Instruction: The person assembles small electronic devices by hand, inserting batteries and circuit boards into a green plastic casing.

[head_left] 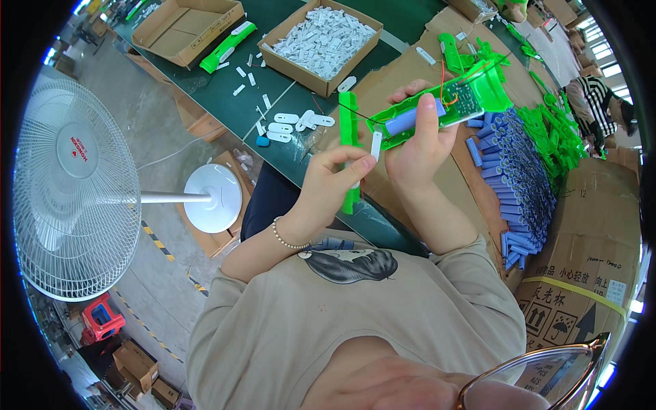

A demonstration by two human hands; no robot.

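1. 2 bare hands work just above the near edge of the bench. The left hand (pixel 335 181), a bead bracelet on its wrist, has thumb and forefinger pinched shut on a small white plastic strip (pixel 376 145); its other fingers curl loosely in front of a long green bar (pixel 350 147), and I cannot tell whether they grip that bar or it merely stands behind them.
2. The right hand (pixel 418 147) is closed round a green plastic housing (pixel 447 102), thumb pressing a blue cylindrical battery cell (pixel 410 119) into its trough. The housing sits raised over the brown cardboard, tilted up to the right.
3. To do this well, I judge the thumb should hold the cell flat and fully seated, while the white strip comes in square to the housing's near end, clear of the thin black and red wires (pixel 447 85).
4. A small circuit board (pixel 466 99) lies in the housing's far end; its parts are too small to make out.
5. Right of the hands, a long row of blue cells (pixel 519 178) lies stacked on cardboard, with a heap of green housings (pixel 557 133) beyond.
6. Farther off, an open carton of white plastic parts (pixel 321 41) stands on the dark green bench (pixel 403 20).
7. Hidden: the housing's underside, the right palm, and the strip's lower end behind the left fingers.
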